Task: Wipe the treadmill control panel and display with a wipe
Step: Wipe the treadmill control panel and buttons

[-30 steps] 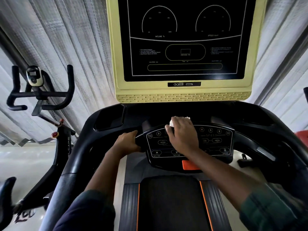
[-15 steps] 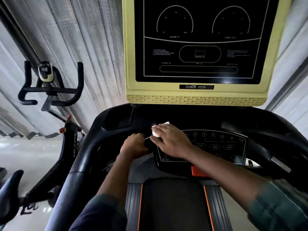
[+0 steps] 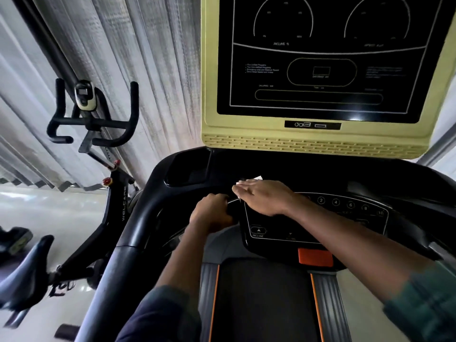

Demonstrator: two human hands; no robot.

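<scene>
You are facing a treadmill [image 3: 138, 218] beside a pale curtain [image 3: 128, 70], over a glossy white floor [image 3: 37, 208]. A bike [image 3: 98, 129] is standing to your left, well apart from the panel [image 3: 271, 230]. Your right hand [image 3: 264, 196] is lying across the panel's top left corner, fingers [image 3: 243, 190] straight and flat, pressing down the white wipe [image 3: 256, 178], whose edge is peeking out beyond them. Your forearm is covering the middle buttons. Your left hand [image 3: 212, 211] is curling its fingers round the handle [image 3: 234, 208] just left of the panel. The display [image 3: 320, 58] is rising above, untouched. A pocket [image 3: 190, 172] is sitting just left of the wipe, its inside too dark to read
</scene>
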